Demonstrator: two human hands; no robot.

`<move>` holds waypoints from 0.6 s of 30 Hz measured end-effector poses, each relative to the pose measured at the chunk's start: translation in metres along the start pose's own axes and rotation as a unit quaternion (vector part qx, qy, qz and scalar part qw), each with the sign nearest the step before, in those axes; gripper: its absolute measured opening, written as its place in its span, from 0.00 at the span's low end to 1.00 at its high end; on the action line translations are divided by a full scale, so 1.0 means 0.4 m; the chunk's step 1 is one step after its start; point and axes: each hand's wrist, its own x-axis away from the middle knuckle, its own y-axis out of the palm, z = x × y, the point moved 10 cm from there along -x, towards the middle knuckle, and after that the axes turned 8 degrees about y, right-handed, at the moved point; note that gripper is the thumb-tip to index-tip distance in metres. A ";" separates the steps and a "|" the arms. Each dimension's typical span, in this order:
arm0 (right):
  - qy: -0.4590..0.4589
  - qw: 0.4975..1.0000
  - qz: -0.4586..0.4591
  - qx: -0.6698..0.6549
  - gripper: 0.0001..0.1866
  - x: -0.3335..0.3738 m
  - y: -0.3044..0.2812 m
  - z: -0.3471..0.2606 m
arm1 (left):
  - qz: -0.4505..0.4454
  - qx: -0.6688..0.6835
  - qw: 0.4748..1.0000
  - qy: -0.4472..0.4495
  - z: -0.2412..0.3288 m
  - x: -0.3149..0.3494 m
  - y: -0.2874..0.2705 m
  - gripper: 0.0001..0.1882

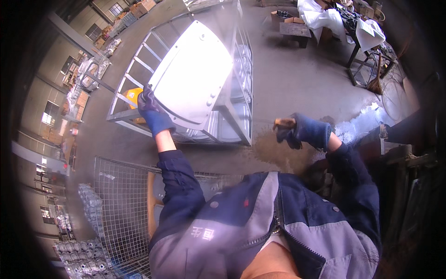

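Observation:
A large pale metal panel (197,69) with rounded corners, a curved edge and a few small holes lies tilted over a metal frame rack. My left hand (152,109), in a dark blue glove, grips the panel's lower left edge with its fingers closed. To the right of the rack, my gloved right hand (299,130) hangs in the air, apart from the panel. Its fingers are curled, and a brownish patch shows at the fingertips; I cannot tell whether that is a held thing or the stained glove.
Inside the metal rack (227,109) stand more curved panels. A yellow object (133,96) sits by its left side. Nearer me is a wire mesh basket (123,209) beside stacked metal castings (86,260). A cluttered workbench (355,46) and a broom (375,83) stand far right; the floor has a wet patch.

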 end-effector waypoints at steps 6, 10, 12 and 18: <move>-0.092 0.981 0.144 0.093 0.18 -0.001 -0.089 -0.135 | -0.005 0.013 1.000 -0.010 0.015 0.008 0.019 0.20; -0.058 0.975 0.211 -0.049 0.18 -0.030 -0.187 -0.205 | -0.029 -0.007 0.999 -0.015 0.045 0.022 0.059 0.22; -0.024 0.955 0.295 0.013 0.18 -0.037 -0.256 -0.220 | -0.033 -0.014 0.999 -0.003 0.063 0.024 0.074 0.21; 0.023 0.979 0.191 0.072 0.19 -0.066 -0.202 -0.082 | -0.033 -0.009 0.999 0.003 0.074 0.034 0.080 0.19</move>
